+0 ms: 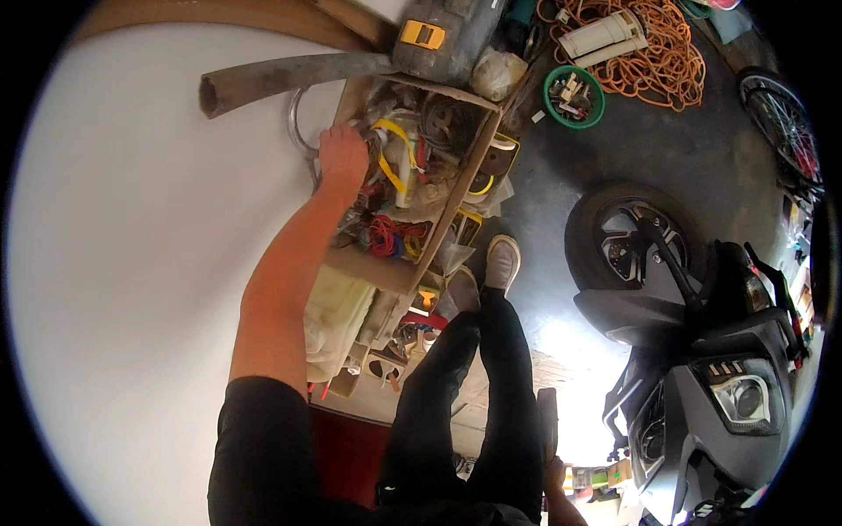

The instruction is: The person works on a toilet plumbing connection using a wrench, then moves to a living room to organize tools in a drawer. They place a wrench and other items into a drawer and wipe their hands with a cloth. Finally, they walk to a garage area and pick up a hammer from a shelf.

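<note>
My left hand (343,161) reaches over the wall side of an open cardboard box (452,213), its fingers curled; what they hold is hidden. Beside it a silvery hoop (296,125) sticks out past the box edge. Inside the box lie a yellow strap (390,167), a white tube-like bottle (404,180), a bundle of red wire (382,235) and other jumbled parts. Low in the view, next to my right leg, my right hand (555,479) is closed around the lower end of a long brown board-like piece (548,418); its fingers are partly hidden.
A grey hose (294,81) juts out above the box. Beyond stand a green basin (574,118) of small parts and a heap of orange rope (667,66). A motorcycle (702,377) fills the right side. A white wall (132,263) runs along the left.
</note>
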The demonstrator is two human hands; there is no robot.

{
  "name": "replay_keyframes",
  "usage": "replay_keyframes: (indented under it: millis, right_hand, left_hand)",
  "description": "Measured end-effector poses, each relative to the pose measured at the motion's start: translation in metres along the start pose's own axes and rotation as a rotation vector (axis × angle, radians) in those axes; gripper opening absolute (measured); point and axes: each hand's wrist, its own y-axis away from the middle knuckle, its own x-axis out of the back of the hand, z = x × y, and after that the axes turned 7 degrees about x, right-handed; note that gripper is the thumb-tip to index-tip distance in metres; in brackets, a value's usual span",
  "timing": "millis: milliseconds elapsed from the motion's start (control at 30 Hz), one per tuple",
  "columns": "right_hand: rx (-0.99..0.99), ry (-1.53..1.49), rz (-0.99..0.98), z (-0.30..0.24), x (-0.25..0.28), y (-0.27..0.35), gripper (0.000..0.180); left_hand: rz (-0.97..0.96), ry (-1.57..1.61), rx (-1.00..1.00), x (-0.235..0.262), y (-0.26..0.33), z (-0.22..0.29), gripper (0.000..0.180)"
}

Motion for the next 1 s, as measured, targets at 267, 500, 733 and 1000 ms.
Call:
replay_keyframes:
  millis: [267, 500, 733, 1000]
  right_hand:
    - [0.061, 0.035, 0.080, 0.007, 0.013, 0.007, 0.028]
    - [0.135, 0.071, 0.148, 0.039, 0.005, 0.030, 0.026]
    - [0.088, 0.131, -0.036, 0.048, -0.009, 0.026, 0.039]
    - [-0.069, -0.306, 0.084, 0.055, -0.035, 0.043, 0.042]
  left_hand:
    - [0.023, 0.059, 0.024, 0.081, 0.081, -0.030, 0.023]
    - [0.092, 0.175, 0.032, 0.120, 0.174, -0.053, 0.021]
    - [0.096, 0.250, 0.084, 0.161, 0.259, -0.060, 0.021]
    - [0.169, 0.421, 0.061, 0.208, 0.296, -0.081, 0.010]
